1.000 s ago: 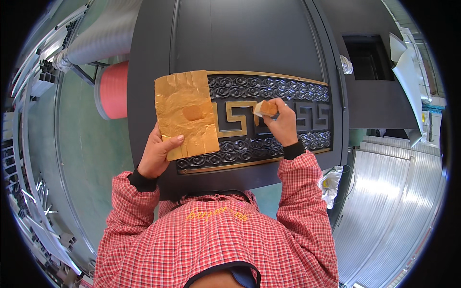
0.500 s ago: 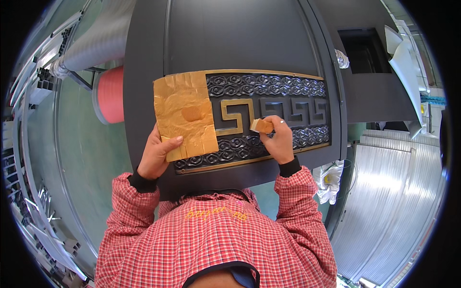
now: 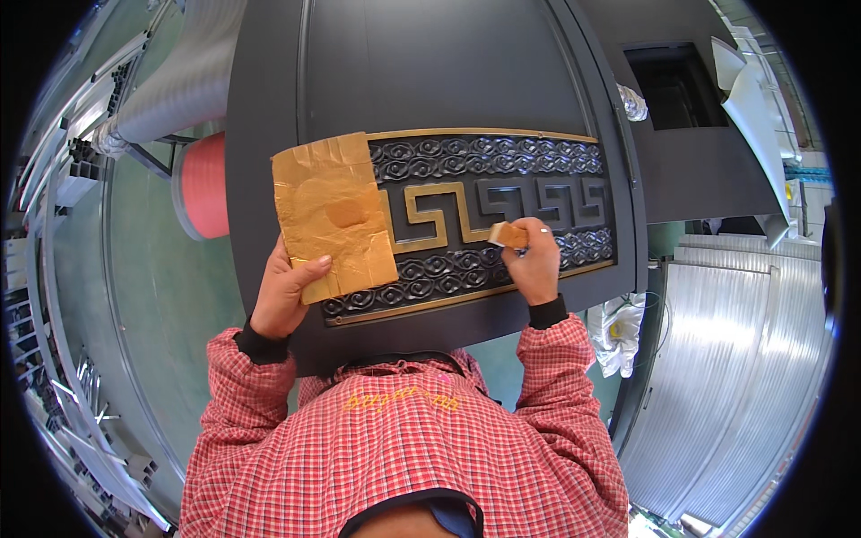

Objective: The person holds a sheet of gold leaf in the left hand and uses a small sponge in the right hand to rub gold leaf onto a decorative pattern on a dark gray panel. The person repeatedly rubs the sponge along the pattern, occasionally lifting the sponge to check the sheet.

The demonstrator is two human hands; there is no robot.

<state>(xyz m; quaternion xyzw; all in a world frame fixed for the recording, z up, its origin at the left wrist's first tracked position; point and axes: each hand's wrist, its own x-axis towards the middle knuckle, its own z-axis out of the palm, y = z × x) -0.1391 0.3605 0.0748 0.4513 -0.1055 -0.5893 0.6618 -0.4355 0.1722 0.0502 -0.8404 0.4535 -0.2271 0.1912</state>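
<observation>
My left hand grips the lower left corner of a creased gold-coloured sheet, thumb on top. A darker wet-looking patch lies on the sheet's middle. My right hand pinches a small sponge block, pale at one end and gold-brown on its side. The sponge's pale end is at the raised key pattern on a dark grey panel. That pattern is gold from the left up to the sponge and dark grey to its right. Bands of black swirl relief run above and below it, edged by thin gold strips.
A second dark panel with a rectangular opening lies at the right. At the left are a pink roll and a large wrapped silver roll. Ribbed shiny sheets and white plastic wrapping are at the lower right.
My right hand has moved the sponge slightly right along the key pattern, and gold now covers more of the lower bar there. My left hand and the sheet have shifted slightly left.
</observation>
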